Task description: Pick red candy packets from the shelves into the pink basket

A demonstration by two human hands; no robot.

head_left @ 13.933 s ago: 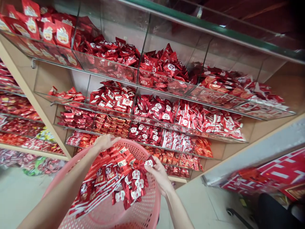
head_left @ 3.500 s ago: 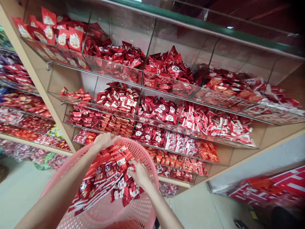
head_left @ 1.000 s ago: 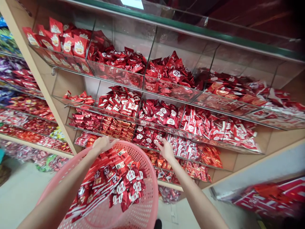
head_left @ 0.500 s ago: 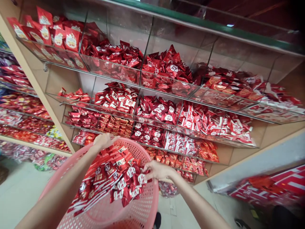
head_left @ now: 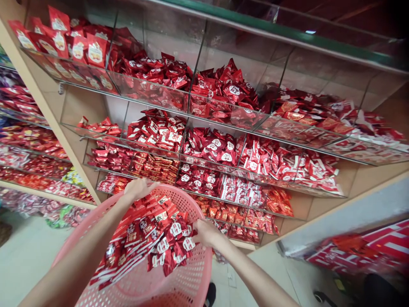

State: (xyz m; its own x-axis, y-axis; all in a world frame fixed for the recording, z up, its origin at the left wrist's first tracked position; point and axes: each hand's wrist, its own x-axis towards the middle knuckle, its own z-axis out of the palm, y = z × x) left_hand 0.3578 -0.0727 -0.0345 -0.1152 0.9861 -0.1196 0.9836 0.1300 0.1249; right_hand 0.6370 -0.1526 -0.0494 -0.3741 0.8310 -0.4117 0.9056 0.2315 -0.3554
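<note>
My left hand grips the far rim of a pink perforated plastic basket, which is tilted toward me. Inside lies a heap of red foil-wrapped packets with white labels, and long red strips lie among them. My right hand is at the heap's right edge, its fingers bunched against the packets near the rim. Its fingers hide whether it has hold of a packet. The basket's lower part is cut off by the frame.
Glass-fronted bins of red packets fill tiered wooden shelving just beyond the basket. Red printed boxes lie at the lower right. A dark shoe shows below the basket on the pale tiled floor.
My right hand has come from over the shelf bins down to the packets at the basket's right side. My left hand stays on the rim, and the view has shifted only slightly.
</note>
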